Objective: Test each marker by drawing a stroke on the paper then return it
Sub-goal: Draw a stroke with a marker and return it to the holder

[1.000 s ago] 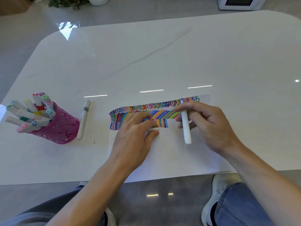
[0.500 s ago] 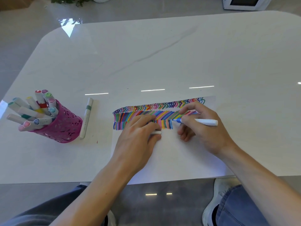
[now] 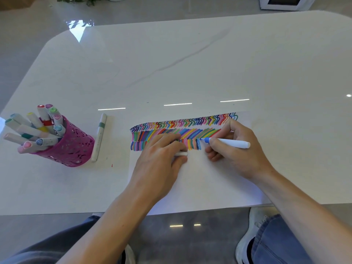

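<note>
1. Head view: a sheet of paper (image 3: 200,183) lies on the white counter (image 3: 171,63) at its near edge, with bands of coloured strokes (image 3: 182,128) across the paper's far part.
2. Right hand (image 3: 242,155): rests on the paper at the right end of the stroke bands. Its thumb and fingers pinch a white marker (image 3: 230,143).
3. The marker lies nearly level over the paper. Its blue tip points left and sits at the right end of the lowest stroke band, on or just above the sheet; contact cannot be confirmed.
4. Left hand (image 3: 160,162): rests on the paper over the left-centre of the bands, fingers curled. It holds a short white piece (image 3: 181,153) between thumb and fingers; only one end of the piece shows.
5. A pink perforated cup (image 3: 70,147) stands on the counter well to the left of the paper, tilted in view, holding a bundle of capped markers (image 3: 30,130) that lean away from the paper.
6. One loose capped marker (image 3: 99,138) lies flat on the counter between the cup and the paper's left edge, just beside the cup.
</note>
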